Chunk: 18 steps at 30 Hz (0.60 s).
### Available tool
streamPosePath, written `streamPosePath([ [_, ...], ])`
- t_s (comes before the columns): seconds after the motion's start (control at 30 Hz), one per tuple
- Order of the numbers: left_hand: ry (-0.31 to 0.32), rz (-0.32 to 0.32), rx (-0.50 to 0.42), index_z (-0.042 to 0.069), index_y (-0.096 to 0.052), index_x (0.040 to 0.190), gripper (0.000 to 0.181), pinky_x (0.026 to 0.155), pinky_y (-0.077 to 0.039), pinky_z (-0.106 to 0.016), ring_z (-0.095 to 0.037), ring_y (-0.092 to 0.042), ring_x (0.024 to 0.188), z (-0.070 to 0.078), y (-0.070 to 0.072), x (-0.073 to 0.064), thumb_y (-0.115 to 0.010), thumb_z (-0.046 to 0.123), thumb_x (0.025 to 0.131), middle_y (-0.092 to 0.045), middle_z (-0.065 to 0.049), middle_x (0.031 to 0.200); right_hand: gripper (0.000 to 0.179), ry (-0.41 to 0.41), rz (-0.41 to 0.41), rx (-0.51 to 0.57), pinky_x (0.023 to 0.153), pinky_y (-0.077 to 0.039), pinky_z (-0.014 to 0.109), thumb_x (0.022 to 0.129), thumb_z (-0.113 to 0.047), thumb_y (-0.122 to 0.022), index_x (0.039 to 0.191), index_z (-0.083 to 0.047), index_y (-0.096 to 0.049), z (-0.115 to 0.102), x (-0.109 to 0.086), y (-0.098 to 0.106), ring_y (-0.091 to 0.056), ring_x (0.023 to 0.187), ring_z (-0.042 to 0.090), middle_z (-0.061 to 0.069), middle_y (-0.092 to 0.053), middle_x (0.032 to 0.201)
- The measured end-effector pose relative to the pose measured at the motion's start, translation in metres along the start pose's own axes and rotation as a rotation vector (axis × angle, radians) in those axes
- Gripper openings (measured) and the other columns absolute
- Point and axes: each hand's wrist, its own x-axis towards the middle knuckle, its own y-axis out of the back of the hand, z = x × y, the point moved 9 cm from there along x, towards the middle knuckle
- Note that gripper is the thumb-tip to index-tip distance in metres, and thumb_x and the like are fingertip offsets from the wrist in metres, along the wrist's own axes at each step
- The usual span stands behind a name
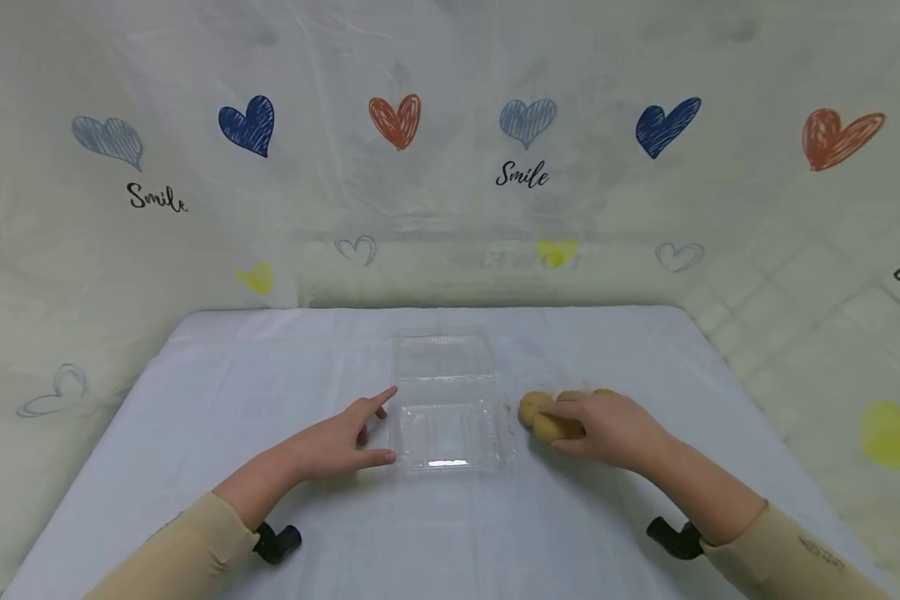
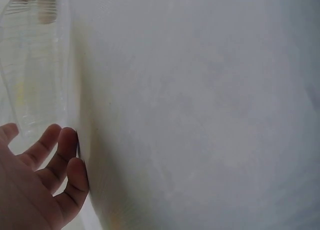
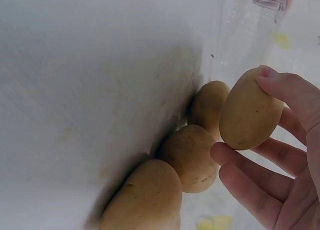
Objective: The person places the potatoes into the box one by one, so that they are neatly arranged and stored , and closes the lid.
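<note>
My right hand (image 1: 618, 429) pinches a yellow-brown potato (image 3: 251, 110) between thumb and fingers, lifted a little over the table. Behind it lie more potatoes: one near the container (image 3: 209, 104), a middle one (image 3: 189, 157) and a larger one (image 3: 145, 197), partly covered by my hand in the head view. To the left, a clear plastic clamshell box (image 1: 450, 437) lies with its lid (image 1: 444, 354) folded back. My left hand (image 1: 333, 442) is at the box's left edge, index finger and thumb stretched out with their tips right at the rim.
A white cloth (image 1: 435, 533) covers the table. Small brown specks of dirt lie on it between the box and the potatoes. Behind the table hangs a pale curtain (image 1: 450, 192) printed with hearts and "Smile".
</note>
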Motion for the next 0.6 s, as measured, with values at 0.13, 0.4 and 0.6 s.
streamPosePath([
  [0.13, -0.005, 0.012, 0.005, 0.037, -0.015, 0.159, 0.094, 0.080, -0.041, -0.035, -0.012, -0.048, 0.094, 0.001, 0.002, -0.001, -0.071, 0.056, 0.086, -0.046, 0.007, 0.134, 0.046, -0.078, -0.056, 0.076, 0.063, -0.040, 0.025, 0.081, -0.033, -0.082, 0.123, -0.016, -0.071, 0.008, 0.007, 0.000, -0.049, 0.076, 0.005, -0.010, -0.065, 0.102],
  [0.4, -0.022, 0.003, -0.007, 0.032, -0.016, 0.160, 0.094, 0.078, -0.040, -0.034, -0.013, -0.048, 0.092, 0.003, 0.001, -0.001, -0.071, 0.054, 0.086, -0.046, 0.005, 0.133, 0.047, -0.081, -0.033, 0.167, 0.081, -0.050, 0.034, 0.083, -0.036, -0.080, 0.127, -0.022, -0.069, 0.005, 0.018, 0.008, -0.061, 0.096, 0.008, -0.012, -0.068, 0.112],
  [0.6, -0.024, 0.007, 0.003, 0.033, -0.016, 0.160, 0.094, 0.075, -0.041, -0.033, -0.012, -0.048, 0.087, 0.003, 0.001, -0.001, -0.071, 0.055, 0.086, -0.046, 0.005, 0.132, 0.048, -0.095, -0.051, 0.198, 0.079, -0.048, 0.032, 0.084, -0.039, -0.079, 0.128, -0.025, -0.068, 0.000, 0.027, 0.009, -0.058, 0.093, 0.006, -0.015, -0.067, 0.112],
])
